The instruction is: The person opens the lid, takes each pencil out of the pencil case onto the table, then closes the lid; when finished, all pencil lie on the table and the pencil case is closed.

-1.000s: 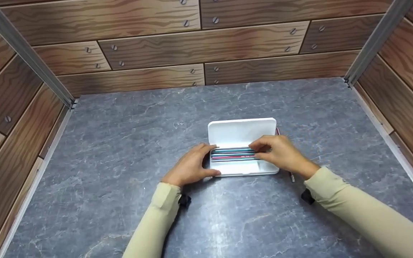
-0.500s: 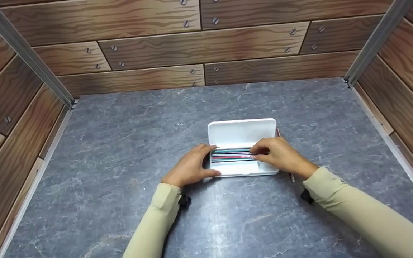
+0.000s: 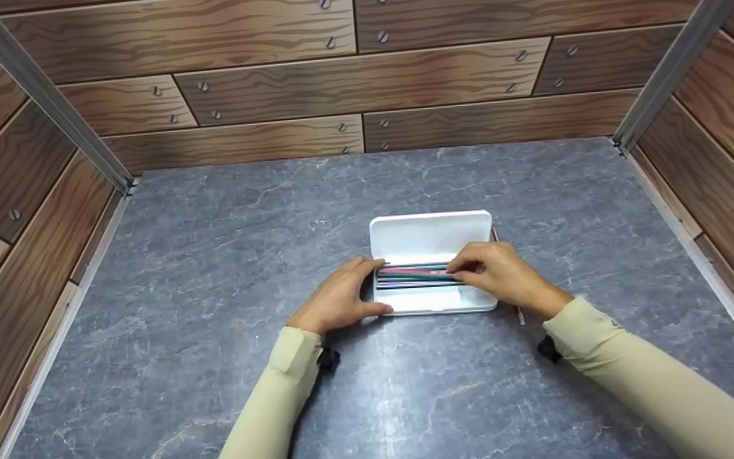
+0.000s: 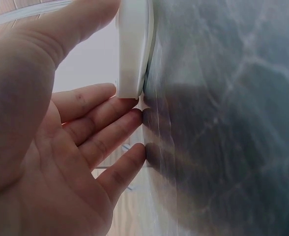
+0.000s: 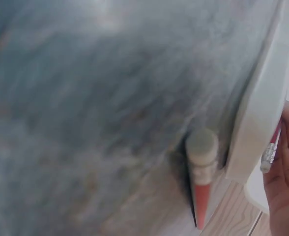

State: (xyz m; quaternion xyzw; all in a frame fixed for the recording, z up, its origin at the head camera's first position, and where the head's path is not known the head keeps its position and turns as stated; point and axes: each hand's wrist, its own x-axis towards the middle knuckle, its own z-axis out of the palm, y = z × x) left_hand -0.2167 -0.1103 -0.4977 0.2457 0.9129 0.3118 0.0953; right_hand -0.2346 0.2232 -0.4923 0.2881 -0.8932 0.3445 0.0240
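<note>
A white pencil case (image 3: 419,301) lies open, its lid (image 3: 431,233) raised at the back. Several pencils (image 3: 413,278), teal, dark and pink, lie lengthwise inside it. My left hand (image 3: 339,294) holds the case's left end, thumb at the front corner and forefinger at the back one. In the left wrist view, the other fingertips touch the case's end wall (image 4: 132,49). My right hand (image 3: 501,273) reaches over the case's right end and pinches pencils between thumb and fingers. In the right wrist view a red pencil (image 5: 269,156) with a metal eraser end shows beside those fingers.
Close along the right side of the case, a red pencil (image 5: 202,204) with a white eraser lies on the grey marbled table (image 3: 227,255), partly under my right hand in the head view. Wood-print panels (image 3: 278,89) wall in the back and sides.
The pencils in the case have shifted: the pink one now lies further back, with a teal one slanting in front of it. My right hand has moved only slightly; my left hand is unchanged.
</note>
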